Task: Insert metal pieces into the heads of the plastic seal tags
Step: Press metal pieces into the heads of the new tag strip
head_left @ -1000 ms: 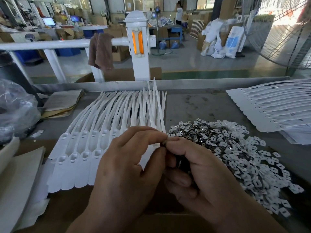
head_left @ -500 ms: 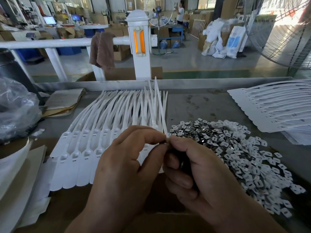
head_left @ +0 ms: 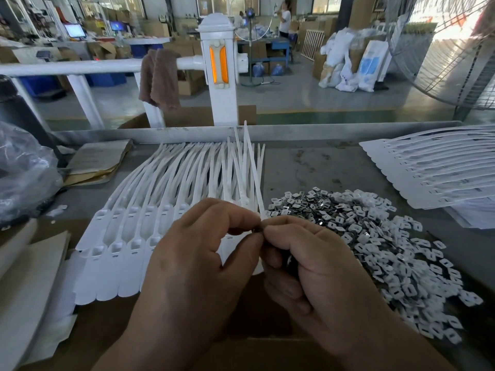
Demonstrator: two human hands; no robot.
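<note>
A fan of white plastic seal tags (head_left: 139,236) lies on the table, heads toward me, tails pointing away. To its right spreads a heap of small square metal pieces (head_left: 375,236) with white faces. My left hand (head_left: 192,263) and my right hand (head_left: 316,266) meet fingertip to fingertip above the tags' right edge. Both pinch one small dark metal piece (head_left: 257,228) between thumb and forefinger. My right hand's curled lower fingers also enclose dark pieces, mostly hidden. The tag heads under my hands are hidden.
A second stack of white tags (head_left: 434,170) lies at the far right. A clear plastic bag (head_left: 24,172) and a flat paper packet (head_left: 96,162) sit at the left. White sheets (head_left: 29,290) lie at the near left. A metal rim (head_left: 321,131) bounds the table's far side.
My hands stay joined at the fingertips and have hardly shifted. The pinched piece sits slightly more between both thumbs and forefingers than a second ago.
</note>
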